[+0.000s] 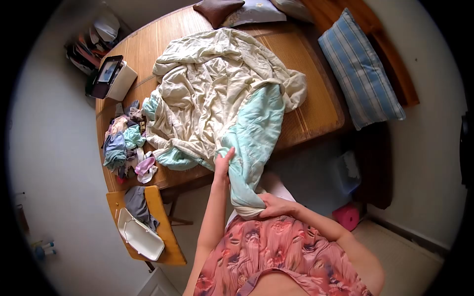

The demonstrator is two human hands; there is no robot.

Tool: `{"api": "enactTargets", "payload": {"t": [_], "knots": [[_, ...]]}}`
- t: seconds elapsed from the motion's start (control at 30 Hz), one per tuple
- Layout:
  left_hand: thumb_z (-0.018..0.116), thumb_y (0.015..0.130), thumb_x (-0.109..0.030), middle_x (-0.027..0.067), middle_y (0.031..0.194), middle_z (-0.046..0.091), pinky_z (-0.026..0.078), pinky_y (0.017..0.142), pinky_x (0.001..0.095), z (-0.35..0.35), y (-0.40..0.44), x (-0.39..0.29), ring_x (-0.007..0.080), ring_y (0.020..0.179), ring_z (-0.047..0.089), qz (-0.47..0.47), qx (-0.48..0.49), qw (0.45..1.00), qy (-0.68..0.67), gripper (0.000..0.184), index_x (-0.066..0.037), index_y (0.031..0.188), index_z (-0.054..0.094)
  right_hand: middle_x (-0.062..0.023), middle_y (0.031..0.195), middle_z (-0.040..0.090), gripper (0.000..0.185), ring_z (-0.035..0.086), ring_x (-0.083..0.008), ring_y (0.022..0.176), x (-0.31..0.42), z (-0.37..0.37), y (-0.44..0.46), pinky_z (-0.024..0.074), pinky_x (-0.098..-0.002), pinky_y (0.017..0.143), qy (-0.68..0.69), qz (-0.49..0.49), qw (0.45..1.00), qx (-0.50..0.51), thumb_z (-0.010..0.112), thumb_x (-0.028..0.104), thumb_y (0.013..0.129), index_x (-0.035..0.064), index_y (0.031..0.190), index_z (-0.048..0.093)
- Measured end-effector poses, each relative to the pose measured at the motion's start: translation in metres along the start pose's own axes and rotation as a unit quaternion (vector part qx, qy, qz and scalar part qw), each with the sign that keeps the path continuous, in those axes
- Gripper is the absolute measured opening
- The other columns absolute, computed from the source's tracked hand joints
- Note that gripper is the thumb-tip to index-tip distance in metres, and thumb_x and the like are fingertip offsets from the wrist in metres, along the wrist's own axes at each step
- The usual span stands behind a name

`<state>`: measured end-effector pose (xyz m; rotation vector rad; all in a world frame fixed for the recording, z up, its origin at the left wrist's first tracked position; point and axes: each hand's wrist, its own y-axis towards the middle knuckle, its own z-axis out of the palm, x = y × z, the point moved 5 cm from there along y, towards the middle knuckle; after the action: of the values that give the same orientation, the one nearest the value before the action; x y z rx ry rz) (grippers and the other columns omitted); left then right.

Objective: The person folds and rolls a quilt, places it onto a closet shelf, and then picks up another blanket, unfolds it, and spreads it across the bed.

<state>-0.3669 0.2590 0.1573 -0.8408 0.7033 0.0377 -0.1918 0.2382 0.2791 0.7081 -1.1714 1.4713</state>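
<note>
Bamboo-coloured mat spread beneath crumpled cream-and-mint bedding

Most of the upper and middle frame is taken up by a brown slatted mat [308, 113], on which a wrinkled cream and mint-green cloth cover [197, 93] is spread. One mint-green section is drawn over the mat's near edge towards the lower centre. There it is grasped by the left hand [223, 165], thumb uppermost, the fingers partly hidden by fabric. The gathered end is clasped by the right hand [276, 204], close to a floral top [276, 241].

At left, a pile of mixed clothes [121, 143] is heaped beside the cover, below a white box with a dark lid [122, 83]. At lower left, a grey cloth [139, 203] and an open white container [140, 234] are held by a yellow-brown wooden seat [174, 244]. At upper right, a blue-and-white striped pillow [360, 69] is seen.
</note>
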Motion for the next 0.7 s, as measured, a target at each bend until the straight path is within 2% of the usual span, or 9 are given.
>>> {"api": "enactTargets", "payload": {"t": [0.07,0.2,0.23,0.3,0.43,0.5,0.53,0.57,0.7], "knots": [[0.071,0.075,-0.009,0.0119,0.086,0.06,0.056,0.06,0.0379,-0.032,-0.005,0.011,0.0215,0.067,0.062,0.035,-0.05,0.994,-0.092,0.033,0.001,0.101,0.053,-0.0025,0.11,0.057,0.049,0.049,-0.0106,0.103,0.0,0.014,-0.009,0.0355,-0.0254,0.094,0.023,0.019,1.0,0.0,0.056,-0.001,0.067,-0.0013,0.116,0.051],[0.068,0.076,-0.005,0.0183,0.093,0.063,0.056,0.071,0.0432,-0.079,-0.018,0.04,0.0298,0.08,0.064,-0.076,-0.041,0.965,-0.246,0.032,0.007,0.104,0.056,-0.0042,0.109,0.059,0.047,0.049,-0.01,0.101,-0.008,0.045,-0.021,0.0365,-0.025,0.092,-0.041,-0.004,0.999,0.015,0.057,-0.001,0.069,-0.0006,0.116,0.052],[0.058,0.084,-0.019,0.0206,0.104,0.061,0.049,0.085,0.0482,-0.08,-0.02,0.043,0.0334,0.092,0.061,-0.073,0.001,0.97,-0.23,0.037,0.005,0.112,0.054,-0.0044,0.108,0.059,0.046,0.05,-0.01,0.101,-0.007,0.053,-0.022,0.0368,-0.025,0.092,-0.069,-0.007,0.997,0.022,0.057,-0.001,0.07,-0.0005,0.116,0.052],[0.057,0.085,-0.022,0.0198,0.107,0.061,0.045,0.093,0.0475,-0.069,-0.05,0.037,0.0328,0.098,0.059,-0.125,0.055,0.948,-0.288,0.04,0.004,0.115,0.053,-0.0047,0.107,0.06,0.044,0.05,-0.0104,0.099,-0.004,0.067,-0.025,0.0374,-0.0249,0.091,-0.084,-0.042,0.995,0.034,0.058,0.001,0.072,-0.0003,0.115,0.052],[0.06,0.085,-0.029,0.0181,0.113,0.059,0.046,0.091,0.0452,-0.069,-0.106,0.005,0.03,0.099,0.059,-0.066,0.203,0.911,-0.352,0.047,0.0,0.121,0.05,-0.0085,0.113,0.055,0.048,0.048,-0.0148,0.105,-0.011,0.071,-0.029,0.0358,-0.027,0.094,-0.125,-0.049,0.987,0.091,0.064,0.009,0.073,-0.0015,0.118,0.049],[0.065,0.081,-0.018,0.0139,0.106,0.062,0.053,0.079,0.0391,-0.06,-0.155,-0.012,0.0269,0.091,0.062,0.072,0.067,0.969,-0.228,0.042,0.001,0.116,0.052,-0.0103,0.117,0.051,0.053,0.046,-0.0175,0.11,-0.01,0.067,-0.036,0.0347,-0.0283,0.096,-0.209,-0.045,0.972,0.094,0.067,0.015,0.074,-0.0015,0.12,0.047],[0.066,0.08,-0.016,0.0126,0.103,0.062,0.052,0.078,0.0369,-0.061,-0.174,-0.016,0.0242,0.088,0.063,0.121,0.053,0.981,-0.141,0.04,0.001,0.114,0.054,-0.0119,0.121,0.046,0.062,0.043,-0.0215,0.114,-0.014,0.061,-0.037,0.0333,-0.0301,0.098,-0.159,-0.02,0.982,0.101,0.07,0.024,0.074,-0.0011,0.124,0.045],[0.067,0.078,-0.014,0.0112,0.101,0.063,0.052,0.076,0.0347,-0.06,-0.195,-0.02,0.0214,0.086,0.063,0.166,0.038,0.984,-0.05,0.038,0.002,0.111,0.056,-0.0104,0.118,0.05,0.056,0.047,-0.0196,0.11,-0.019,0.053,-0.036,0.0363,-0.0294,0.095,-0.154,-0.052,0.985,0.064,0.067,0.022,0.078,0.0003,0.125,0.045],[0.074,0.073,-0.011,0.0064,0.095,0.065,0.05,0.074,0.0279,-0.021,-0.261,0.001,0.0128,0.081,0.061,0.181,-0.022,0.971,0.157,0.036,0.003,0.103,0.06,-0.006,0.113,0.053,0.049,0.053,-0.012,0.098,-0.035,0.021,-0.046,0.0428,-0.0264,0.084,0.109,-0.02,0.988,-0.109,0.055,0.033,0.09,0.0055,0.128,0.042]]}}
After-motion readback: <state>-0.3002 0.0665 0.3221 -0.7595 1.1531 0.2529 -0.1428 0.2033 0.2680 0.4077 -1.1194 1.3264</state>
